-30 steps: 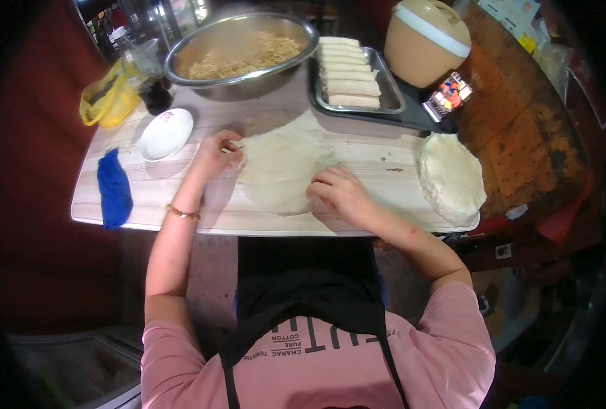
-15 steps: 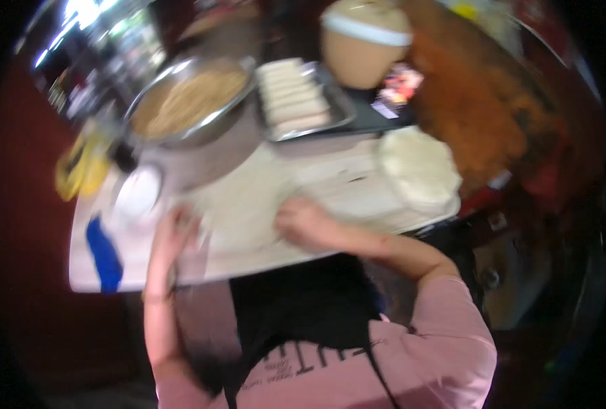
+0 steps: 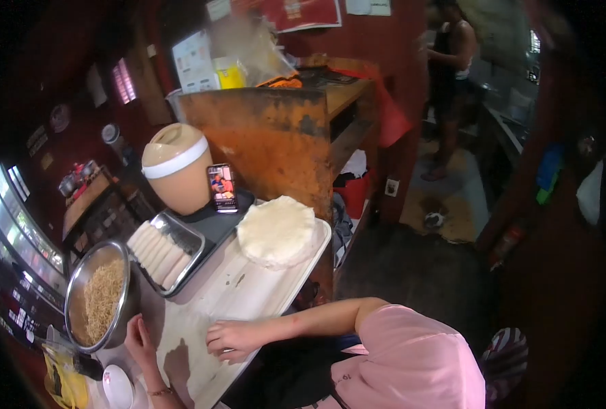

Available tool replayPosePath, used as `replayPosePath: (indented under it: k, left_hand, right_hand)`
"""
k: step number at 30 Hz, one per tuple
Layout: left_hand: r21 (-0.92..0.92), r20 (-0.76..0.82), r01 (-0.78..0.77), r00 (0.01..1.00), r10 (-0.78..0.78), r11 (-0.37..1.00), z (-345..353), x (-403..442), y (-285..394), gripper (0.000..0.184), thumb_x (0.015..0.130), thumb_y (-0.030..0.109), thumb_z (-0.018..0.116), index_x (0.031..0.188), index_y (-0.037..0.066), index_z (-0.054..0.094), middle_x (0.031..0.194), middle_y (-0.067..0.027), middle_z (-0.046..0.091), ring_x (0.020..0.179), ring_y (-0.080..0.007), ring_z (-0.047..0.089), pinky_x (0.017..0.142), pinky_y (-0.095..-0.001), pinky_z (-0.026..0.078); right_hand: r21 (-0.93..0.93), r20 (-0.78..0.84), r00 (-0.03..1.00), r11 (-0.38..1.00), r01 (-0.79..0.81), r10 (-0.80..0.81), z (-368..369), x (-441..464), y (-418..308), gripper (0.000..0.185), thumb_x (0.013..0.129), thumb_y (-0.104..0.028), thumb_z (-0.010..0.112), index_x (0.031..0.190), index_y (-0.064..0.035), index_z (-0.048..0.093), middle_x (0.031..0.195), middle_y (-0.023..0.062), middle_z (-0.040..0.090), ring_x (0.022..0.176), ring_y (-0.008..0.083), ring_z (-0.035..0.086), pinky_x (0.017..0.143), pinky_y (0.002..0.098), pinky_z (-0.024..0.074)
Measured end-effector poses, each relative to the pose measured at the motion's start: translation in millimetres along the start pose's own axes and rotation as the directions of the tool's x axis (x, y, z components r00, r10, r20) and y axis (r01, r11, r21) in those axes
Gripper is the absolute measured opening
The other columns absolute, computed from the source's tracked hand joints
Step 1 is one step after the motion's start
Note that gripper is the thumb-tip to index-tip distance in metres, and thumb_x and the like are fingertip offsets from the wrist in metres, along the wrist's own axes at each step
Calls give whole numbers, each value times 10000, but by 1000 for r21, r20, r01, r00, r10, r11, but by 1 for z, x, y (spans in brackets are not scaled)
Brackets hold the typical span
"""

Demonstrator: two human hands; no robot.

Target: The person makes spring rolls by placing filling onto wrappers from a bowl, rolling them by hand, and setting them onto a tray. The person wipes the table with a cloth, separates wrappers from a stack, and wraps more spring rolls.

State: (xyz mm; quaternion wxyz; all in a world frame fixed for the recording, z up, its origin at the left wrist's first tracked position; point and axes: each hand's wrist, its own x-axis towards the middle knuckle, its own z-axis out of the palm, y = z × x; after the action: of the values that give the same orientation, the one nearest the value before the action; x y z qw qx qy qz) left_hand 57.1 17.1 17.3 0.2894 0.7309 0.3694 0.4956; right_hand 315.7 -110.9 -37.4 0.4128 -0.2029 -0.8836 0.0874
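My left hand (image 3: 140,343) is beside the lower right rim of a steel bowl (image 3: 131,290), its fingers stretched out, with nothing visible in them. The bowl holds a brown, shredded filling (image 3: 103,300). My right hand (image 3: 233,339) rests low over the white board (image 3: 269,300) with its fingers curled down. Whether it pinches the edge of a thin pale sheet on the board, I cannot make out. A stack of round pale wrappers (image 3: 275,230) lies at the board's far right end. Uncooked spring rolls (image 3: 156,253) lie side by side in a metal tray (image 3: 192,240).
A phone (image 3: 222,187) leans near a tan jug (image 3: 178,170) behind the tray. At lower left are a white dish (image 3: 117,387) and a yellow bag (image 3: 67,382). A wooden partition (image 3: 262,136) borders the board. Another person (image 3: 451,61) stands in the background.
My view has swung to the right, bringing the room and another person into sight. My left hand is now closer to the bowl; the right hand stays at the board.
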Motion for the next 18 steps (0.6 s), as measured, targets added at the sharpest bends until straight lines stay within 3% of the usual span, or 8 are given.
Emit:
replayPosePath:
  k: [2,3,5,9,16,18]
  left_hand:
    - [341,-68,-231,961,269,911,-3,-7,-30,188,1018,147,550,999,-6,658,711,15,579,593,-63,442,545,-230,370]
    - [394,-6,-287,949,314,873,-8,-10,-31,248,1031,175,514,956,-20,647,682,-2,556,598,-93,462,556,-249,384]
    - [353,-40,-251,958,282,901,-17,-17,-34,285,1039,200,488,949,-16,651,668,-1,540,583,-90,452,544,-249,371]
    - [232,-126,-162,973,195,959,-28,-16,-18,398,1055,281,424,915,-2,666,615,5,482,529,-81,415,498,-263,314]
    - [239,-54,-163,982,181,957,-19,-20,-31,449,1060,322,397,915,8,684,547,22,431,484,-67,402,462,-274,271]
    - [315,-77,-187,972,222,931,-20,-16,-47,476,1066,332,380,905,5,687,533,21,448,479,-68,414,457,-267,267]
  right_hand:
    - [0,-142,986,996,-87,86,1,-1,-2,164,883,-207,667,881,-55,608,889,98,576,901,306,553,794,420,437]
    - [-12,-146,985,996,-93,91,1,-2,1,164,883,-207,667,881,-55,608,889,98,576,901,306,553,794,420,437]
    - [21,-173,970,985,-171,172,6,0,6,182,884,-185,677,843,-30,591,854,118,564,868,323,548,767,426,447]
    - [-54,-226,958,980,-191,175,6,1,5,205,881,-198,667,783,-37,587,818,126,545,841,323,543,747,429,459]
    - [-135,-254,955,972,-194,155,9,-4,11,233,867,-172,679,740,-23,554,798,131,529,826,336,540,742,438,461]
    - [-155,-256,956,970,-186,142,11,-3,12,239,866,-177,677,732,-24,552,796,133,527,828,334,541,744,437,463]
